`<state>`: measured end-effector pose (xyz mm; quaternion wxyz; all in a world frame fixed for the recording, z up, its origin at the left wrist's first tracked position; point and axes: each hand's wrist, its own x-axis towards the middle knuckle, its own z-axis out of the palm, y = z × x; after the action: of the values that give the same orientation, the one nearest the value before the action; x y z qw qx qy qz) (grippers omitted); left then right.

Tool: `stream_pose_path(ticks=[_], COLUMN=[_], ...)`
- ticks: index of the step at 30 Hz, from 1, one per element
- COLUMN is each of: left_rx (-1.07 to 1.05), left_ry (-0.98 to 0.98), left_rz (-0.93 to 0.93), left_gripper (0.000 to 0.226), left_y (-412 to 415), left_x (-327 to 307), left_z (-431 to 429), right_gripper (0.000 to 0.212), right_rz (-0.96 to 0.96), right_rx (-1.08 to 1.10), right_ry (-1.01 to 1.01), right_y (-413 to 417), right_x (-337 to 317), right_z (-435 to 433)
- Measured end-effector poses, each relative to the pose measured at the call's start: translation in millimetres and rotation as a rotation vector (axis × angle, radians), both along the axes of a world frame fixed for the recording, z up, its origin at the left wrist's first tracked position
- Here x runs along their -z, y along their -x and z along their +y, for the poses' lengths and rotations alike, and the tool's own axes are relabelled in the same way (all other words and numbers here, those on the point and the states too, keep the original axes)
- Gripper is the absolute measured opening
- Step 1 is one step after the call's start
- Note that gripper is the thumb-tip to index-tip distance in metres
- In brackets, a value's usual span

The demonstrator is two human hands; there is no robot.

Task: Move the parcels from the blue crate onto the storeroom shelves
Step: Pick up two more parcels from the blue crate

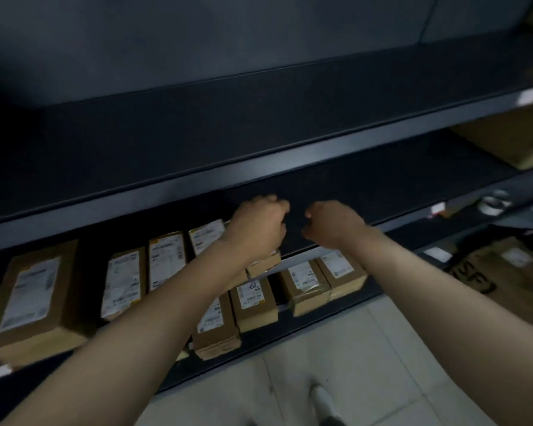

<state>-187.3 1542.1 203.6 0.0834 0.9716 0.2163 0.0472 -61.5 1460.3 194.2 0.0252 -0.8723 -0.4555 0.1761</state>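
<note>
Parcel storeroom, long dark metal shelves (290, 155) in tiers, rows of small cardboard parcels (37, 290) with printed shipping labels lying flat on the lower tiers, white tags (530, 95) on shelf edges, larger cartons (511, 142) at right, tape roll (493, 204), pale tiled floor (351, 364)

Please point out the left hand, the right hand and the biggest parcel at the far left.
left hand (259, 224), head view, back of the hand.
right hand (333, 226), head view, back of the hand.
biggest parcel (30, 295), head view, its white label.
</note>
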Motion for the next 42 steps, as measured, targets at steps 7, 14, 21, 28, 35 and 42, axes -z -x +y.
stream_pose_path(ticks=[7,14,21,28,35,42], left_rx=[0.317,0.551,0.731,0.971,1.271,1.644], left_ry=[-0.279,-0.326,-0.326,-0.256,-0.086,0.131], left_rz=[-0.258,-0.501,-0.627,-0.706,-0.747,-0.785], left_gripper=[0.025,0.026,0.025,0.028,0.027,0.023], left_y=[-48.9,-88.2,-147.0,-210.1,-258.1,-289.6], left_x=[-81.1,-132.7,-152.3,-150.3,-143.3,-124.9], left_z=[-74.1,-176.7,-305.8,-454.0,-597.6,-737.4], right_gripper=[0.039,0.041,0.04,0.033,0.039,0.041], right_rz=[-0.413,-0.613,-0.752,-0.83,-0.781,-0.723], right_rx=[0.21,0.413,0.596,0.844,1.213,1.562], right_ry=[-0.152,-0.261,-0.232,-0.133,-0.034,0.098], right_y=[-5.0,-15.2,-41.0,-58.7,-48.9,-41.8], right_x=[-84.7,-138.4,-165.0,-164.4,-159.7,-138.7], right_z=[-103.1,-220.6,-358.0,-507.1,-638.3,-743.5])
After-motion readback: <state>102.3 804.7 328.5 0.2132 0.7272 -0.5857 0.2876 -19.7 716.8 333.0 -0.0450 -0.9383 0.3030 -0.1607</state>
